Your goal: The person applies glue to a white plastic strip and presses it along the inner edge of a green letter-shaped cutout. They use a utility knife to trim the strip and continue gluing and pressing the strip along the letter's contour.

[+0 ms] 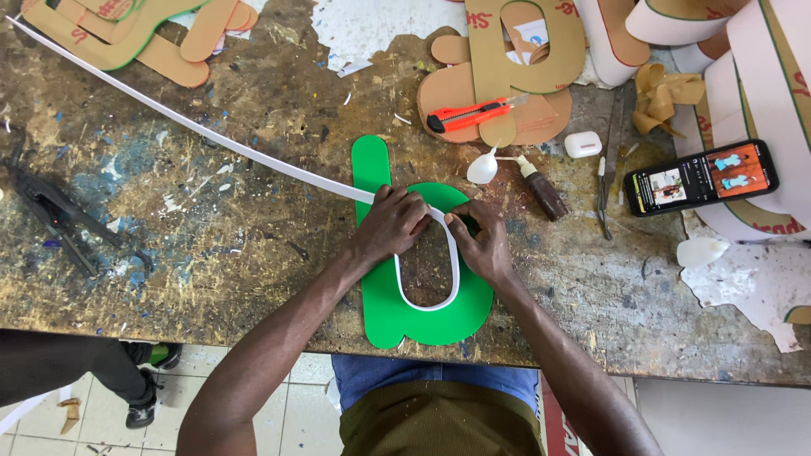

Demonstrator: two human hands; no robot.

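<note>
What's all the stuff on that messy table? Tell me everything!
Green letter shape: 1, green, table's near edge.
White strip: 1, white, running from far left into the letter's hole.
Utility knife: 1, red, on brown cutouts.
Brown cutouts: several, far side.
Phone: 1, black, right.
Glue bottle: 1, brown, centre.
Earbud case: 1, white.
Left hand: on the strip.
Right hand: on the strip.

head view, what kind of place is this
Likely a sign-making workshop: a paint-stained bench, cut-out letters in a pile, and hands bending a white strip inside a green letter.
</note>
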